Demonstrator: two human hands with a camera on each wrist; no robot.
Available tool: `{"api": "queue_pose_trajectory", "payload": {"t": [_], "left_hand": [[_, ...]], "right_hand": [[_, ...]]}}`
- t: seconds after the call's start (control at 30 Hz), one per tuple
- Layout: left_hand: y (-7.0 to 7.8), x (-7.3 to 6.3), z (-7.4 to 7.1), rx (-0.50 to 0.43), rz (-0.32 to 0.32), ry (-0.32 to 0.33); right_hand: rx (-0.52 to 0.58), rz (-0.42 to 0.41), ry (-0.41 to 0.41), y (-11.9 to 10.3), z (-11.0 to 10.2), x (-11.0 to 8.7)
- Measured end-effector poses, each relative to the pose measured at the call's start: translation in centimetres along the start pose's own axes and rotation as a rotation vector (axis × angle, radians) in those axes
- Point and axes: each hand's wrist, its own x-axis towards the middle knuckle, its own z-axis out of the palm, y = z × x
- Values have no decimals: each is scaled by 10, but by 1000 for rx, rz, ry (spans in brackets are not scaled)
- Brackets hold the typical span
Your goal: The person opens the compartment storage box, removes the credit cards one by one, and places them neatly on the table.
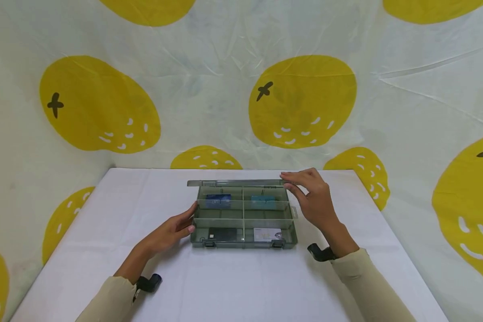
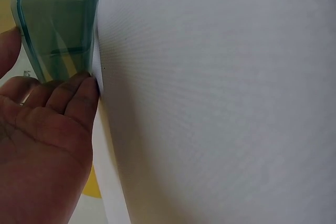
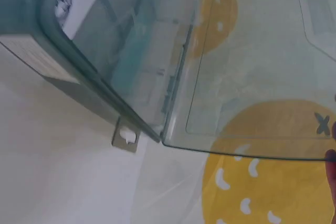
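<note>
A translucent grey-green compartment box (image 1: 243, 245) sits on the white table with its hinged lid (image 1: 241, 183) raised at the back. My left hand (image 1: 167, 233) rests against the box's left wall; in the left wrist view its fingers (image 2: 79, 95) touch the plastic side. At the lid's right edge, my right hand (image 1: 315, 197) pinches the plastic between thumb and fingers. Inside lie a dark blue card (image 1: 218, 201) at back left, a teal card (image 1: 263, 202) at back right, a black card (image 1: 224, 234) at front left and a white card (image 1: 267, 235) at front right.
Dividers (image 1: 225, 220) split the box into several compartments. Two latches (image 1: 277, 243) are on its front edge. White cloth covers the table (image 1: 241, 286); behind stands a pale curtain (image 1: 201, 103) printed with yellow fruit.
</note>
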Motion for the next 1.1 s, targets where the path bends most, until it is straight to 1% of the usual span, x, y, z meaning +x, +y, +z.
{"api": "queue_pose_trajectory", "payload": {"t": [0.07,0.2,0.33,0.43,0.53,0.63,0.77,1.0,1.1], "left_hand": [[0,0,0,2,5,-1],[0,0,1,2,28,-5],[-1,0,1,0,42,-13],[-2,0,0,0,46,-19],[-2,0,0,-5,39,-17],[-2,1,1,-7,29,-14],[-1,1,1,-4,20,-12],[0,0,1,7,20,-10],[1,0,1,4,20,-9]], "right_hand": [[50,34,27,4,-1,5],[108,94,88,13,-2,14],[129,140,148,23,2,21],[158,190,182,28,5,26],[213,258,214,28,6,33],[286,328,247,21,4,42],[371,393,289,21,4,50],[440,475,338,60,20,54],[467,506,341,64,24,58]]}}
